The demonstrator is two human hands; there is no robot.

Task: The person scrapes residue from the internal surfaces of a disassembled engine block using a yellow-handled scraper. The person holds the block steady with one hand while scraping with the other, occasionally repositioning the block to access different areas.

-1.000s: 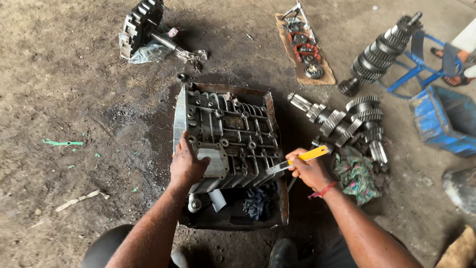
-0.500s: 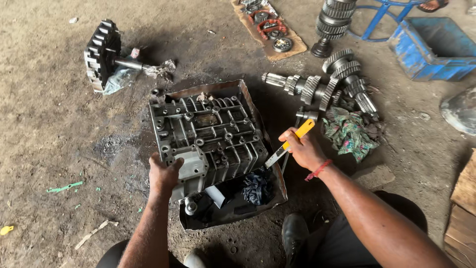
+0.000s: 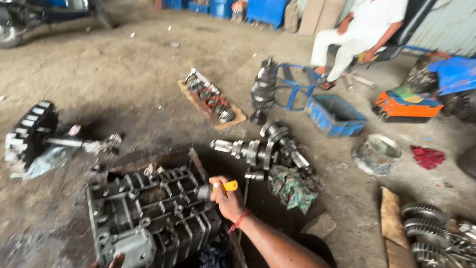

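Since half a second ago your view has swung up, pushing the ribbed gearbox housing (image 3: 148,218) to the lower left and bringing in a seated person (image 3: 357,34). Your right hand (image 3: 228,198) is closed around one yellow-handled tool (image 3: 225,186), its tip against the housing's right edge, placed to work there. Your left hand (image 3: 116,260) barely shows at the housing's bottom corner, likely steadying it; you cannot tell its grip. Two gear shafts (image 3: 263,149) lie just beyond, one stands upright (image 3: 263,94), all within reach.

The floor (image 3: 124,64) is bare grey dirt, with daylight on it. Blue boxes (image 3: 267,10) and a corrugated metal wall (image 3: 446,25) stand behind.
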